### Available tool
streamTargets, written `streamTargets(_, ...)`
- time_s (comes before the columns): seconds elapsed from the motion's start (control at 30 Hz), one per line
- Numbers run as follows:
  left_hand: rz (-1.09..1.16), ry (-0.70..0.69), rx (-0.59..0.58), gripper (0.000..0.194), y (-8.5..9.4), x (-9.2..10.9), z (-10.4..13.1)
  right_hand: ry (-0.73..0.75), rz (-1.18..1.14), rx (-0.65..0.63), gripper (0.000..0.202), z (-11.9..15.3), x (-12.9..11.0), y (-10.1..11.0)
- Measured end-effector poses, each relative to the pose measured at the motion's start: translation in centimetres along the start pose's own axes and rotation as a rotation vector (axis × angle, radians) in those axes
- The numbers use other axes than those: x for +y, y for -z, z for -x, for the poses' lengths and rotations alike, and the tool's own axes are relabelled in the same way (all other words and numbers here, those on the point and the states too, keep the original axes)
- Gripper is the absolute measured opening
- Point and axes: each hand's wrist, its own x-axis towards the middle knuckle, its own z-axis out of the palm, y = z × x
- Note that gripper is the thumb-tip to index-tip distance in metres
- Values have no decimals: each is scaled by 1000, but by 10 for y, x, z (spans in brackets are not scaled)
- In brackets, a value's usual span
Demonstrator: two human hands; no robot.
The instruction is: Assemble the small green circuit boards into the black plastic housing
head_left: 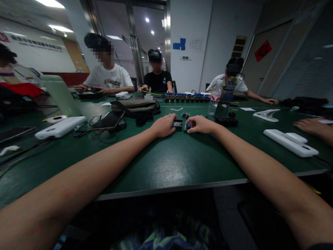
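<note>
My left hand (164,125) rests on the green table, its fingers closed round a small black rectangular module (177,123) with a silvery face. Just to the right, my right hand (199,124) pinches a small green circuit board (186,127) that carries a dark blue round part (188,126). The two pieces are close together but apart, with a narrow gap between them. Slightly beyond my hands lies a little cluster of electronic parts and wires (185,114), too small to make out.
Near my left arm are a white power bank (61,127), a phone (111,119) and a pouch (135,107). A water bottle (215,99), a dark tray (226,121) and another white power bank (290,142) stand right. Co-workers sit across; a co-worker's hand (310,125) rests at far right.
</note>
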Motion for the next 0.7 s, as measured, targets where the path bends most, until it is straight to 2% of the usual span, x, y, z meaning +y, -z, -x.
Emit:
streamTargets(0.27, -29, 17, -8, 42, 0, 1, 1, -12, 17, 4, 37, 1, -2, 0)
streamTargets(0.53, -55, 41, 76, 35, 3, 3, 2, -18, 16, 4, 38, 1, -3, 0)
streamTargets(0.7, 6, 69, 77, 40, 4, 6, 2, 1, 20, 8, 37, 0, -1, -1)
